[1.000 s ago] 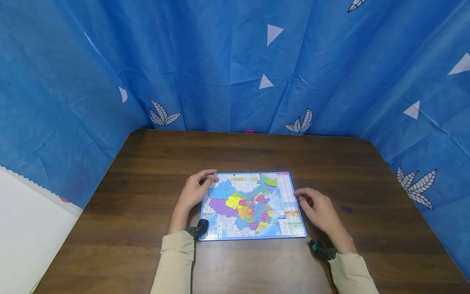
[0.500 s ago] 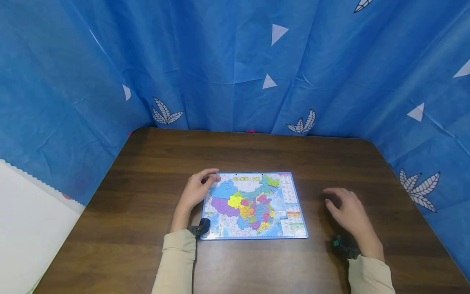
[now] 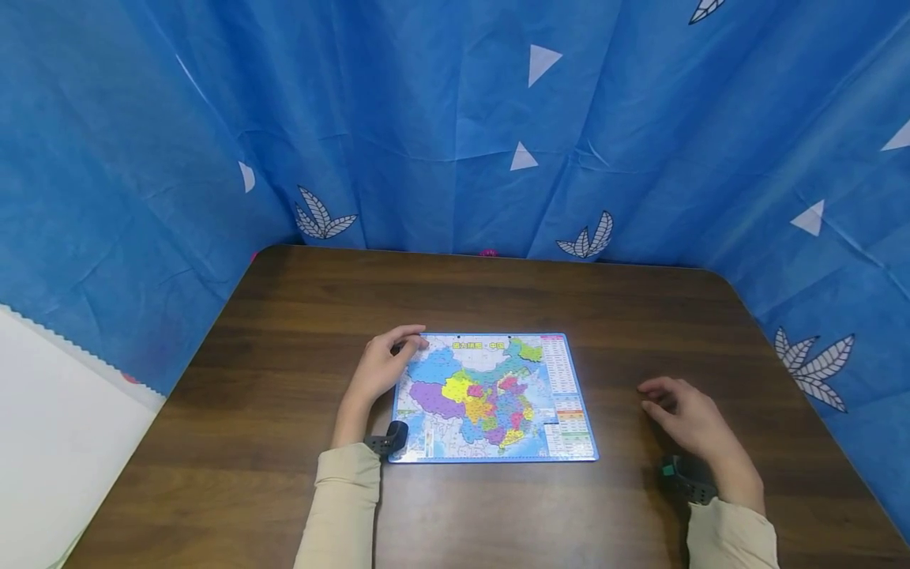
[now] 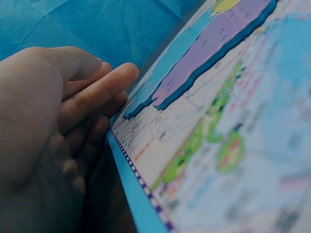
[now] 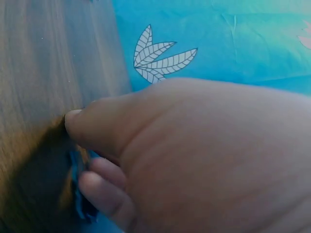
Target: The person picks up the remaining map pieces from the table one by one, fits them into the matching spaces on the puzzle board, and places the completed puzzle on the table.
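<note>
A blue-edged map puzzle board (image 3: 441, 442) lies flat on the table, its coloured pieces raised above the printed base. My left hand (image 3: 380, 367) rests at its upper left corner; the fingers (image 4: 104, 92), loosely bent, lie along the edge and grip nothing. Well to the right of the board, my right hand (image 3: 693, 423) is low over the table, fingers bent. Close by its fingertips in the right wrist view is a small dark piece (image 5: 77, 182) with a blue edge, partly hidden by the fingers; I cannot tell whether they pinch it.
The board sits on a brown wooden table (image 3: 498, 514). Blue curtains (image 3: 426, 118) with white leaves and triangles hang behind and beside it. White cloth (image 3: 64, 442) shows at the left.
My right hand has left the board's right edge and moved right, then lower, over the spot where a small dark piece lay. My left hand has stayed at its corner.
</note>
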A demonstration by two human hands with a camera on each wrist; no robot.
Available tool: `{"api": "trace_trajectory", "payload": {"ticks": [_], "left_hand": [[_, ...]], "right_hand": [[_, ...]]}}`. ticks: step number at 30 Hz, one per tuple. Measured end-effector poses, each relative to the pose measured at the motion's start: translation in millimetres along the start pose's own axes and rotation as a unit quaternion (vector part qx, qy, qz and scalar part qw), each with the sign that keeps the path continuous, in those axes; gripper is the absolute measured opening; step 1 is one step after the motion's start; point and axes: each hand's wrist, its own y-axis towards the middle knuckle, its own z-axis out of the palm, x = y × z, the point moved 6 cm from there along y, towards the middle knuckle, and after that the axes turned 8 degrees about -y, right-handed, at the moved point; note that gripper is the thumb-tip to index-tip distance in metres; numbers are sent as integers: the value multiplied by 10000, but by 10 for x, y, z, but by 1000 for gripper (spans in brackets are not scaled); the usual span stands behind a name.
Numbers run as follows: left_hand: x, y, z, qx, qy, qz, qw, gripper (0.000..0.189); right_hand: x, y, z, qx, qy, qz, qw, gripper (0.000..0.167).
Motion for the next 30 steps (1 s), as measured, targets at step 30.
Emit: {"api": "trace_trajectory", "payload": {"ticks": [30], "left_hand": [[20, 8, -9, 9, 32, -25, 10000, 32]], "right_hand": [[-32, -66, -63, 25, 100, -90, 9999, 21]]}}
